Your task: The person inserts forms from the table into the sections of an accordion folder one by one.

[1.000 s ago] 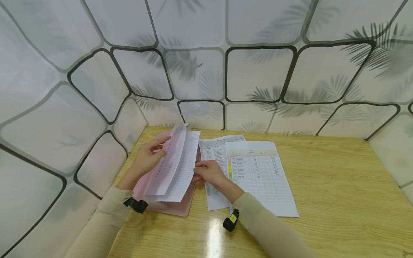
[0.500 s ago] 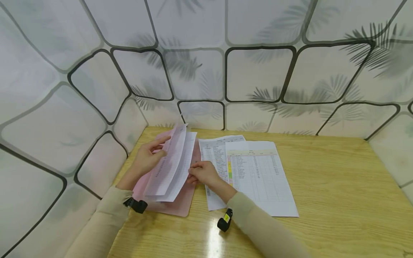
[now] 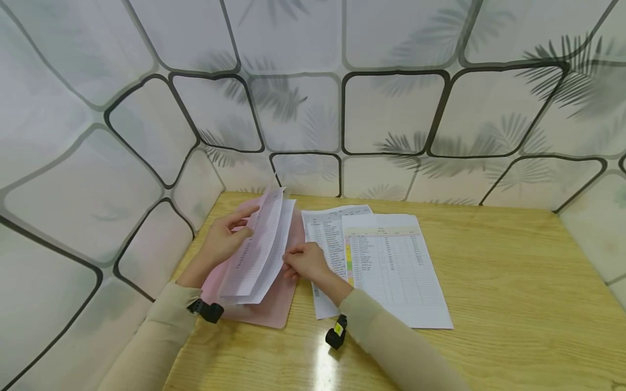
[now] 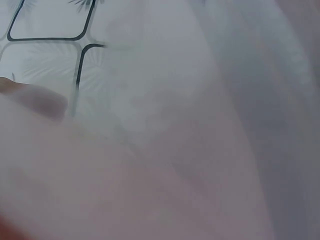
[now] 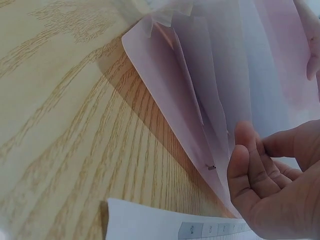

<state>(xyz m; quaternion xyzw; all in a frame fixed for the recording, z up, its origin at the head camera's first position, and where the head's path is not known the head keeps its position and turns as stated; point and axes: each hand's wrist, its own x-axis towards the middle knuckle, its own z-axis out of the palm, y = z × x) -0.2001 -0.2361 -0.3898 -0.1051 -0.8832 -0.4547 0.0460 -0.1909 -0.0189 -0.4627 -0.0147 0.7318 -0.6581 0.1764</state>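
A pink folder [image 3: 274, 315] stands partly open on the table, its thin leaves raised. My left hand [image 3: 222, 239] holds a raised leaf [image 3: 249, 260] with rows of print, thumb and fingertips on its upper part. My right hand [image 3: 308, 263] pinches the right edge of a white sheet [image 3: 281, 233] that stands beside this leaf. In the right wrist view, the right fingers [image 5: 245, 135] are curled close to the folder's pale inner leaves [image 5: 197, 60]. Pale, blurred leaf surface [image 4: 150, 175] fills most of the left wrist view, with one fingertip at its edge.
Two printed sheets lie overlapping right of the folder: a list [image 3: 325, 228] underneath and a table sheet [image 3: 396, 271] with coloured cells on top. The wooden table [image 3: 528, 282] extends right. Patterned wall covering [image 3: 303, 119] rises behind and at the left.
My right hand has moved slightly left, bringing the white sheet further in against the raised leaf. More of the folder's pink right side shows. My left hand has stayed in place.
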